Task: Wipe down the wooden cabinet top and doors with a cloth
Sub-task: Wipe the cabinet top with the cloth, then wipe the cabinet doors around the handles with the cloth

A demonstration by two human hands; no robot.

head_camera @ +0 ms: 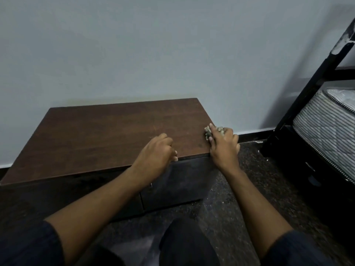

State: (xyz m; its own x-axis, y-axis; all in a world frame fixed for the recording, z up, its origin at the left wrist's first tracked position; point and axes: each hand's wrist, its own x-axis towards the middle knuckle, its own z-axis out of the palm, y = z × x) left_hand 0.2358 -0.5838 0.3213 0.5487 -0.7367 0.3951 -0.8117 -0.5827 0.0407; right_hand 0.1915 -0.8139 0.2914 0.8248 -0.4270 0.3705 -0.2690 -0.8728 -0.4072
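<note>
Against the wall: I see the wooden cabinet [107, 135] low on the floor, its brown top bare apart from my two hands.
Left hand [156, 150]: it rests at the front edge of the top, right of centre; the fingers are curled over and the thumb hooks the lip, a narrow grip holding nothing that I can see, which I read as bracing.
Doors: the dark front [178, 181] below the top looks dusty and unwiped; I judge that part not yet begun.
Right hand [223, 144]: it sits at the top's right-hand front corner, gripping the cloth.
Cloth [212, 131]: a bunched, mottled wad pressed on the right edge of the top, poking out past my fingers.
Step in hand: I judge this to be wiping the top, at the right end.
Next move: I would draw the cloth leftward along the top with steady pressure, then go down to the doors.
Containers: the cabinet is shut; I cannot tell what is inside.
Far right: a black bed frame [311, 89] and a striped mattress [326, 120].
</note>
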